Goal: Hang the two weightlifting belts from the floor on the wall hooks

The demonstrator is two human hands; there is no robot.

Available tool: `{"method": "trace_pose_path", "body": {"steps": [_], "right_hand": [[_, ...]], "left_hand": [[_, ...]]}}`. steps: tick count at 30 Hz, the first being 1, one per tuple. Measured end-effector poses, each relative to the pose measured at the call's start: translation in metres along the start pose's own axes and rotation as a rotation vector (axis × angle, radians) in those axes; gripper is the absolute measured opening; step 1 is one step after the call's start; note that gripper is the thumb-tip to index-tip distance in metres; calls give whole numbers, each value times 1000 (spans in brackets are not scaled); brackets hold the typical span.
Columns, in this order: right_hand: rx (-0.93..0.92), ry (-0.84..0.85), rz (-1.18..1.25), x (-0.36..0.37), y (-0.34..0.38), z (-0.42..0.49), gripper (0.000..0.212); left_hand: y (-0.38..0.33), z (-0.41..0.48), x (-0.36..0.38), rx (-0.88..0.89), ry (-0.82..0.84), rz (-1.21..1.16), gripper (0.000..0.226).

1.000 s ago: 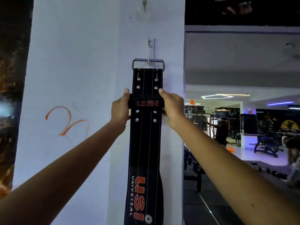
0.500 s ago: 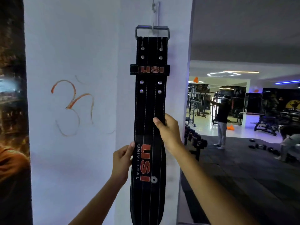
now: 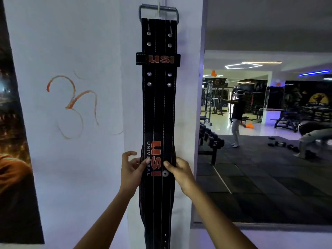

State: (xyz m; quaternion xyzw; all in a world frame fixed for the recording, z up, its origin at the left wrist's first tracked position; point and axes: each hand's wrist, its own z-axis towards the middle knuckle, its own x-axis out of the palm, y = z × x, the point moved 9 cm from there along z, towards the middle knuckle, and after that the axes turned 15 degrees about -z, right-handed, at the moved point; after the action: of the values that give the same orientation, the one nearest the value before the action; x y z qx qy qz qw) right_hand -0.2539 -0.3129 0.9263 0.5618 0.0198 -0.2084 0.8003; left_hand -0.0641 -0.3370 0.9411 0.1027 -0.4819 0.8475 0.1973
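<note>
A black weightlifting belt point(image 3: 159, 112) with orange "USI" lettering hangs straight down the white pillar. Its metal buckle point(image 3: 158, 10) is looped over a wall hook point(image 3: 159, 7) at the top edge of the view. My left hand point(image 3: 132, 169) rests against the belt's left edge at the wide middle part, thumb on the face, fingers spread. My right hand point(image 3: 179, 172) pinches the belt's right edge at the same height, thumb on the front. No second belt is in view.
The white wall point(image 3: 75, 51) bears an orange painted symbol point(image 3: 73, 105). A dark poster point(image 3: 14, 141) covers the far left. To the right, a mirror point(image 3: 269, 123) shows gym equipment, a dumbbell rack point(image 3: 210, 139) and a standing person point(image 3: 237, 115).
Both hands have slid down the hanging belt from just under the buckle loop to the wide lettered part. The view has tilted downward; the belt stays on the hook.
</note>
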Motion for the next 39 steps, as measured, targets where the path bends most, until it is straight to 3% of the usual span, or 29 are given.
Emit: {"method": "trace_pose_path", "body": {"steps": [5,15,21,24,30,32,36,39], "right_hand": [[5,-63,-104,-8,-4,-1,20],[-16,-106,-214,-10,4,-15,22],[59,-34,-261,-7,-21,-26,30],[121,-8,-263,0,-47,-45,16],[106,-23,-348,1,-44,-52,26],[108,-74,-466,0,-41,-59,23],[-39,-215,-700,0,-32,-76,67],[-156,-210,-848,6,-32,-86,83]], "left_hand": [[12,2,-4,-80,34,24,22],[12,-10,-3,-97,20,55,23],[41,-36,-15,-290,98,151,12],[65,-65,-35,-363,22,151,15],[58,-69,-37,-366,-26,246,16],[55,-71,-35,-355,-49,408,21],[35,-83,-14,-200,-81,738,54],[32,-98,-2,-204,13,935,59]]}}
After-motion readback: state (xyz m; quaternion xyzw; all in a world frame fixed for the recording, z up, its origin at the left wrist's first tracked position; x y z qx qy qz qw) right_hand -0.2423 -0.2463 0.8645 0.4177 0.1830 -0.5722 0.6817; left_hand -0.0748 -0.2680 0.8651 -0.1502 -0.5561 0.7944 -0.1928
